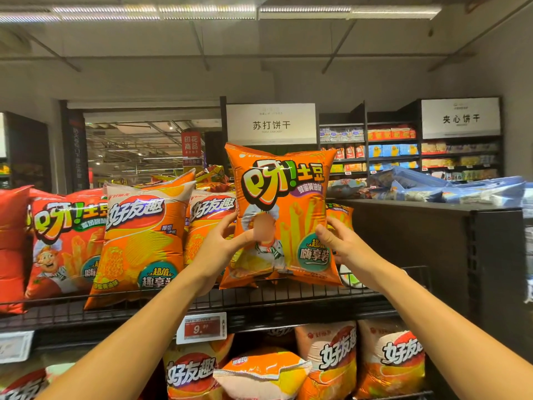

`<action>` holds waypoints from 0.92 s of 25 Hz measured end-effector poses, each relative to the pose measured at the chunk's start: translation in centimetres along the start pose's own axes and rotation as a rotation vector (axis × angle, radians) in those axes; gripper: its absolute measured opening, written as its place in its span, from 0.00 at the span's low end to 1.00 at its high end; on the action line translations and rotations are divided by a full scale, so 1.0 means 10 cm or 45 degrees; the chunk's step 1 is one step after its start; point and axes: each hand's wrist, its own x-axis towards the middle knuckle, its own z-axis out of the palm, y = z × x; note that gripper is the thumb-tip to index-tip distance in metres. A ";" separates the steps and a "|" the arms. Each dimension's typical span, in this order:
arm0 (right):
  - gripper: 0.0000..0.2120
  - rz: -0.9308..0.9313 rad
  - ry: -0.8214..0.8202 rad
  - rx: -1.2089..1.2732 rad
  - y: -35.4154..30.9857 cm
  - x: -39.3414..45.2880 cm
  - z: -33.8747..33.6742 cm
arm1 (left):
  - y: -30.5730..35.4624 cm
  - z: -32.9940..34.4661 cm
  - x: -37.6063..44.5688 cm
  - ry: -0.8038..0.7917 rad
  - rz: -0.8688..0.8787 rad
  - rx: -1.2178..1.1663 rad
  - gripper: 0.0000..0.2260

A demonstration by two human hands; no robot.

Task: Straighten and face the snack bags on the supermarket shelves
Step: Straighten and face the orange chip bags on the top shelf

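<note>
An orange snack bag (284,197) with a chef picture stands upright and faces me at the right end of the top wire shelf (288,293). My left hand (223,243) grips its left edge, thumb across the front. Gripping the right edge is my right hand (336,241). To the left stand another orange bag (144,241), a red chef bag (62,243) and a further orange bag (207,223) partly hidden behind my left hand. A similar bag (341,215) sits behind the held one.
A dark end panel (432,255) bounds the shelf on the right, with blue packs (447,189) piled on top. The shelf below holds more snack bags (331,359) under a red price tag (202,327). Biscuit shelves (403,151) stand far behind.
</note>
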 end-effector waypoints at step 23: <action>0.38 0.161 -0.017 -0.194 0.42 0.24 -0.26 | -0.39 0.21 0.26 -0.283 -0.234 0.274 0.26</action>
